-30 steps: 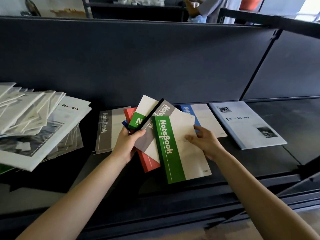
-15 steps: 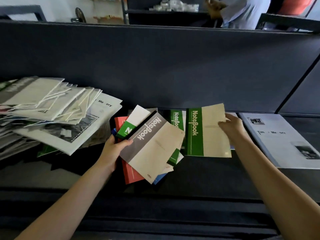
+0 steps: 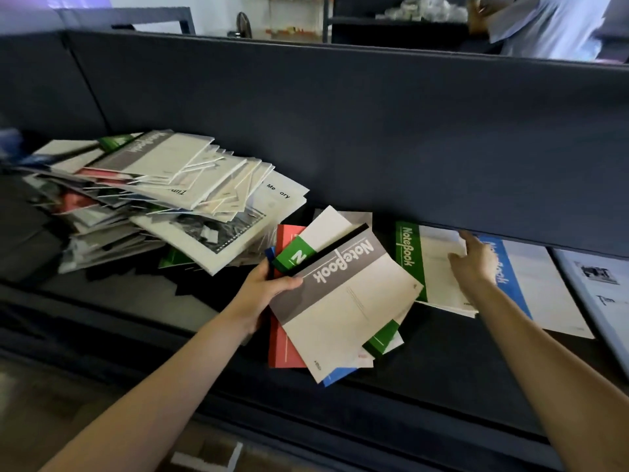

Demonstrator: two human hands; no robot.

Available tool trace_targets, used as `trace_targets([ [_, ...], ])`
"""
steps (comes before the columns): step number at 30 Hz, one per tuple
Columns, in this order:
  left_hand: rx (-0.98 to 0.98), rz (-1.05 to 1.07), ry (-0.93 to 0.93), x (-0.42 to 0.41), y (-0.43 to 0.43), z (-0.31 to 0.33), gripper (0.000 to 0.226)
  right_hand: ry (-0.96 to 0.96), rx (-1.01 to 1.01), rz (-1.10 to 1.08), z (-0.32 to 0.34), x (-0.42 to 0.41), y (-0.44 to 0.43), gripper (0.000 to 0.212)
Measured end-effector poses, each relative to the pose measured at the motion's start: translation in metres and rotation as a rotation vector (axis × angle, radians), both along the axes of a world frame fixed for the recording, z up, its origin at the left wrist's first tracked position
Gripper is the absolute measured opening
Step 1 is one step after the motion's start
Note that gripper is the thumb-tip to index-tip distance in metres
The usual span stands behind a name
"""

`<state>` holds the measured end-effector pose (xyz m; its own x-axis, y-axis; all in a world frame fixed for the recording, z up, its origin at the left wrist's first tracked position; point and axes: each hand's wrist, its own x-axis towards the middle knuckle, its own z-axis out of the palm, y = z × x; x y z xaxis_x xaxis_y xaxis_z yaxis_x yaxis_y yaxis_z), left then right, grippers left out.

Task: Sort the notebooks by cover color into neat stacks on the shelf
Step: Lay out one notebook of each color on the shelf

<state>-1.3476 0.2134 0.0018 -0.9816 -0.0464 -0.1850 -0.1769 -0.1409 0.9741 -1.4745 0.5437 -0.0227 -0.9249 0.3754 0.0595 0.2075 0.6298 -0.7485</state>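
We've got our left hand [image 3: 269,287] gripping a fan of notebooks [image 3: 287,338], grey notebook [image 3: 343,301] on top, right hand [image 3: 473,264] straight-fingered, touching the green notebook [image 3: 408,253] lying on the shelf [image 3: 442,369], blue notebook [image 3: 517,284] just beside

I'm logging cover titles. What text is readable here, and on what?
"NoteBook": grey-banded notebook in left hand.
"NoteBook": green-banded notebook touched by right hand.
"N": green notebook tucked behind the grey one.
"Me ory": white booklet in the pile.
Blue notebook, far-right booklet: too blurred.
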Motion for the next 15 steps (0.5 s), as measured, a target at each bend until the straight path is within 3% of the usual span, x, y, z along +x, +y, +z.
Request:
trace_targets([
  [4,0.024,-0.003,-0.002,-0.002,0.002,0.001,0.032,0.147,0.141,0.027,0.011,0.009,-0.006,0.044],
  [7,0.052,-0.009,-0.001,-0.007,0.009,0.003,0.031,0.223,0.115,0.121,0.025,0.020,-0.014,0.036],
  [10,0.099,0.045,0.005,-0.016,0.021,0.003,0.031,0.166,-0.093,0.183,0.035,0.037,-0.028,0.037],
  [15,0.189,0.111,0.038,-0.030,0.044,0.007,0.023,-0.054,-0.685,0.272,0.032,0.065,-0.038,0.053],
])
